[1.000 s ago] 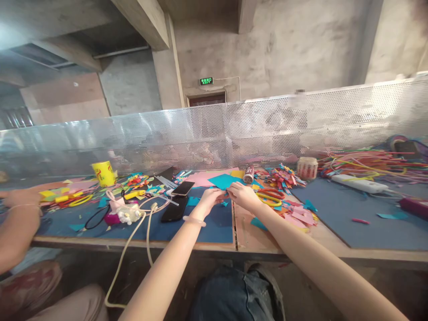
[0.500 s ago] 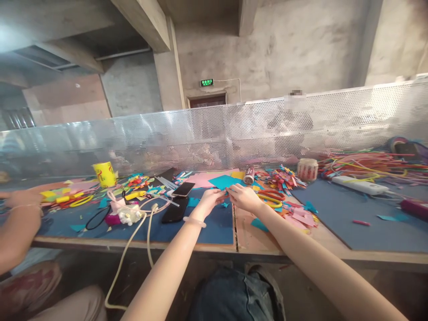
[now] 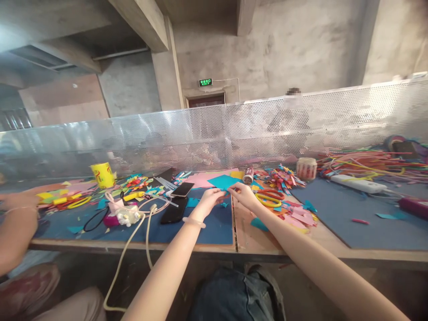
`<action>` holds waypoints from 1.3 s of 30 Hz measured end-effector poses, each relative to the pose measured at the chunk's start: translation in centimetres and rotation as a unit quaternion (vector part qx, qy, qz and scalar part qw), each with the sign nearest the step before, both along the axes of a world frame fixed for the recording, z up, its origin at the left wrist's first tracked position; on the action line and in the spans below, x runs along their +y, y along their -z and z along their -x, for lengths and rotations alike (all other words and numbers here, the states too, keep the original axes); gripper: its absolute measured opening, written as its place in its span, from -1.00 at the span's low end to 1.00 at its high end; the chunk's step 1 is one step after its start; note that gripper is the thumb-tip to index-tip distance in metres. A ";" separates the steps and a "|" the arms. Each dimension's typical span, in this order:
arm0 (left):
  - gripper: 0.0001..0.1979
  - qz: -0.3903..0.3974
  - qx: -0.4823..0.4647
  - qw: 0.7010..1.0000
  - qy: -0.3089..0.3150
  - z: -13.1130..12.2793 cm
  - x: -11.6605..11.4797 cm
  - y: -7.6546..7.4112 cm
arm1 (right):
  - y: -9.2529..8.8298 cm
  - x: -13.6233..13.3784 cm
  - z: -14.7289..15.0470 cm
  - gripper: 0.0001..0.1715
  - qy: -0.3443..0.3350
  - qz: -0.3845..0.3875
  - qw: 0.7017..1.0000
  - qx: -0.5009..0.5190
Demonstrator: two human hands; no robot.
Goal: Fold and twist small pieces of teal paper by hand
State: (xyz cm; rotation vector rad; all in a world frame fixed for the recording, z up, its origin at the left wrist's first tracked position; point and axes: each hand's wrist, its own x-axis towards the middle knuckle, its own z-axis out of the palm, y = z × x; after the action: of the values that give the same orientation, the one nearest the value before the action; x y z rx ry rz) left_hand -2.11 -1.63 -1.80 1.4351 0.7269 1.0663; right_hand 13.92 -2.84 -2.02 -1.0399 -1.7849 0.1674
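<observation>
My left hand (image 3: pixel 211 200), with a pale bangle (image 3: pixel 194 222) at its wrist, pinches a small piece of blue paper (image 3: pixel 226 190) in front of me. On the other side, my right hand (image 3: pixel 244 196) has thumb and fingertips pressed together at the same piece. The fingers partly cover it, so its shape is hard to make out. Just behind lies a larger blue paper sheet (image 3: pixel 223 180). A blue scrap (image 3: pixel 224 205) rests on the mat below the hands. Close to my right wrist are scissors with orange and yellow handles (image 3: pixel 269 201).
Two phones (image 3: pixel 174 210) lie left of my hands, near a cable (image 3: pixel 148 232). Farther left stand a yellow can (image 3: pixel 103 174) and a co-worker's arm (image 3: pixel 20 223). Pink scraps (image 3: pixel 302 217), a jar (image 3: pixel 306 168) and a power strip (image 3: pixel 359 184) lie right. A perforated metal screen (image 3: pixel 150 142) runs behind.
My right hand has drawn back slightly to the right, leaving a small gap between the fingertips. My left hand stays nearly in place. The whole view has shifted a little.
</observation>
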 end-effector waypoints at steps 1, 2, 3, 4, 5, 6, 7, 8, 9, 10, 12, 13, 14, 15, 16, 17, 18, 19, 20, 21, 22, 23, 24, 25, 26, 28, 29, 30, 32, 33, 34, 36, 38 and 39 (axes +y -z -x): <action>-0.81 -0.001 0.005 1.000 0.000 0.0 0.0 0.0 | 0.0 0.1 0.0 -0.74 -0.007 0.020 1.000 0.015; -0.80 -0.002 0.010 1.000 -0.001 0.0 0.0 0.0 | 0.1 0.2 -0.1 -0.74 -0.012 0.037 0.999 0.029; -0.80 -0.004 0.013 1.000 -0.001 -0.1 -0.1 0.0 | 0.2 0.3 -0.1 -0.73 -0.017 0.051 0.998 0.039; -0.80 -0.006 0.015 1.000 -0.001 -0.1 -0.1 -0.1 | 0.2 0.3 -0.1 -0.73 -0.022 0.061 0.997 0.048; -0.79 -0.006 0.015 1.000 -0.002 -0.1 -0.2 -0.1 | 0.3 0.4 -0.1 -0.73 -0.026 0.069 0.996 0.054; -0.79 -0.004 0.014 1.000 -0.004 -0.1 -0.3 -0.1 | 0.4 0.5 -0.1 -0.73 -0.030 0.077 0.995 0.060; -0.78 -0.002 0.012 1.000 -0.006 -0.1 -0.3 -0.2 | 0.5 0.6 -0.1 -0.72 -0.036 0.086 0.993 0.067; -0.78 0.000 0.012 1.000 -0.008 -0.2 -0.4 -0.2 | 0.5 0.6 -0.1 -0.72 -0.042 0.096 0.992 0.074; -0.78 0.002 0.014 1.000 -0.010 -0.2 -0.4 -0.2 | 0.5 0.7 -0.2 -0.71 -0.050 0.106 0.990 0.080; -0.78 0.001 0.017 1.000 -0.013 -0.2 -0.4 -0.2 | 0.6 0.8 -0.2 -0.70 -0.060 0.116 0.988 0.085; -0.78 -0.006 0.027 0.999 -0.019 -0.1 -0.3 -0.1 | 0.6 0.8 -0.4 -0.69 -0.081 0.130 0.984 0.088; -0.78 -0.011 0.032 0.999 -0.022 -0.1 -0.2 0.0 | 0.6 0.8 -0.4 -0.69 -0.090 0.135 0.983 0.089; -0.79 -0.017 0.036 0.999 -0.023 -0.1 -0.1 0.1 | 0.6 0.8 -0.5 -0.69 -0.098 0.139 0.981 0.089; -0.79 -0.024 0.039 0.999 -0.023 -0.1 0.0 0.2 | 0.6 0.8 -0.5 -0.68 -0.103 0.142 0.980 0.090; -0.79 -0.030 0.042 0.998 -0.022 -0.1 0.1 0.2 | 0.6 0.8 -0.6 -0.68 -0.106 0.146 0.980 0.090; -0.79 -0.036 0.044 0.998 -0.021 -0.1 0.2 0.3 | 0.6 0.8 -0.6 -0.67 -0.108 0.148 0.979 0.090; -0.79 -0.039 0.046 0.998 -0.019 -0.1 0.2 0.3 | 0.6 0.9 -0.6 -0.67 -0.110 0.150 0.978 0.091; -0.79 -0.040 0.045 0.998 -0.018 -0.1 0.3 0.4 | 0.6 0.9 -0.6 -0.67 -0.111 0.151 0.978 0.091; -0.79 -0.038 0.043 0.998 -0.017 -0.1 0.3 0.4 | 0.6 1.0 -0.6 -0.67 -0.110 0.151 0.978 0.090; -0.79 -0.033 0.040 0.999 -0.015 -0.1 0.2 0.4 | 0.6 1.1 -0.7 -0.68 -0.111 0.149 0.979 0.090; -0.78 -0.026 0.037 0.999 -0.012 -0.1 0.2 0.3 | 0.7 1.1 -0.7 -0.69 -0.111 0.147 0.979 0.089; -0.78 -0.019 0.032 0.999 -0.010 -0.1 0.1 0.3 | 0.7 1.2 -0.7 -0.69 -0.113 0.144 0.979 0.088; -0.78 -0.012 0.028 1.000 -0.007 -0.1 0.0 0.2 | 0.7 1.2 -0.7 -0.70 -0.116 0.142 0.979 0.086; -0.78 -0.006 0.024 1.000 -0.005 -0.1 -0.1 0.2 | 0.7 1.2 -0.7 -0.70 -0.119 0.141 0.979 0.084; -0.78 -0.001 0.021 1.000 -0.004 -0.1 -0.2 0.1 | 0.7 1.2 -0.7 -0.71 -0.123 0.140 0.979 0.082; -0.79 0.005 0.015 1.000 -0.008 -0.2 -0.4 0.0 | 0.7 1.2 -0.7 -0.71 -0.127 0.139 0.979 0.078; -0.79 0.008 0.013 1.000 -0.011 -0.2 -0.4 -0.1 | 0.7 1.2 -0.7 -0.71 -0.128 0.140 0.979 0.078; -0.79 0.010 0.011 1.000 -0.014 -0.3 -0.5 -0.2 | 0.7 1.2 -0.7 -0.70 -0.129 0.143 0.978 0.082; -0.79 0.011 0.006 1.000 -0.018 -0.3 -0.6 -0.3 | 0.6 1.2 -0.7 -0.69 -0.135 0.153 0.974 0.098; -0.79 0.010 0.006 1.000 -0.019 -0.3 -0.6 -0.4 | 0.6 1.2 -0.7 -0.68 -0.138 0.158 0.972 0.111; -0.79 0.009 0.007 1.000 -0.018 -0.3 -0.6 -0.4 | 0.5 1.1 -0.7 -0.67 -0.139 0.161 0.969 0.126; -0.78 0.006 0.013 1.000 -0.012 -0.2 -0.5 -0.3 | 0.4 1.1 -0.7 -0.63 -0.137 0.161 0.966 0.148; -0.77 0.002 0.017 1.000 -0.005 -0.2 -0.4 -0.2 | 0.4 1.1 -0.6 -0.61 -0.130 0.155 0.968 0.150; -0.77 -0.002 0.019 1.000 -0.004 -0.2 -0.3 -0.1 | 0.4 1.1 -0.6 -0.61 -0.127 0.151 0.970 0.143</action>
State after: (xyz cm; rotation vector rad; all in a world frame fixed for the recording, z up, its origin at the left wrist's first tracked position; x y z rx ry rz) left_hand -1.96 -1.96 -1.68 1.4600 0.7598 1.0487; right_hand 14.53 -1.74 -2.45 -0.9373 -1.6510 0.7298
